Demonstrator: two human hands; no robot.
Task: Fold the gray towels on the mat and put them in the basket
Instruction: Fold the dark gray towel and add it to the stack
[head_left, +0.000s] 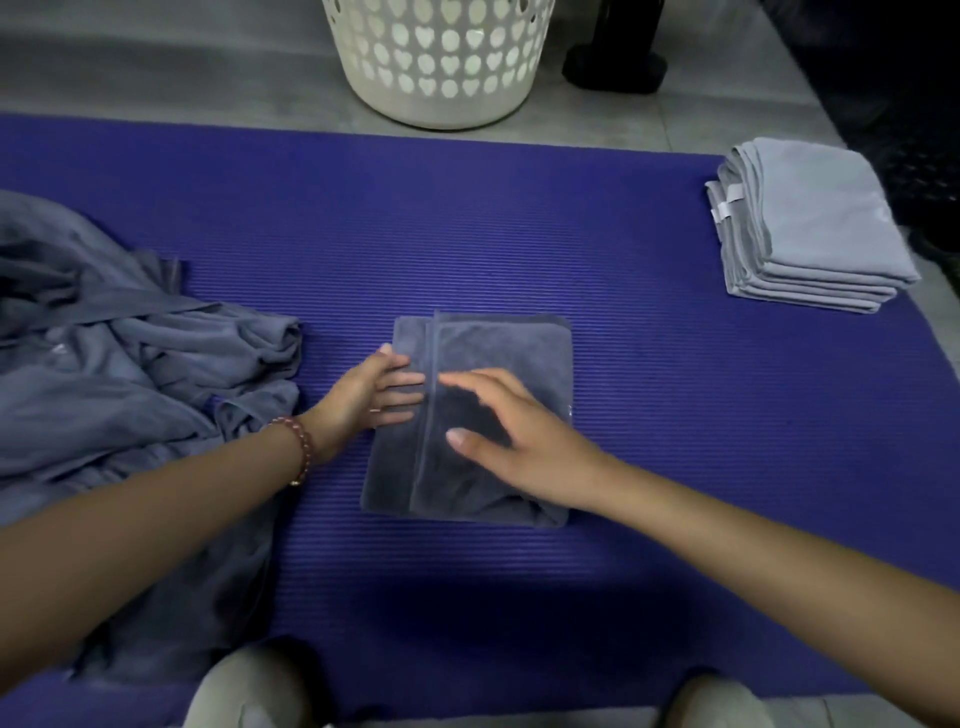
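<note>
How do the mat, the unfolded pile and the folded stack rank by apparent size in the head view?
1. mat
2. unfolded pile
3. folded stack, though it lies farther away

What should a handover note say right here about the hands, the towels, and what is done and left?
Hands: left hand flat on the left flap of the center towel; right hand open, blurred, over its middle.
Things: it lies folded on the mat; folded stack at the mat's far right corner; unfolded pile at left.
Done: that stack.
Left: finish this towel, fold the pile, move all into the basket beyond the mat.
</note>
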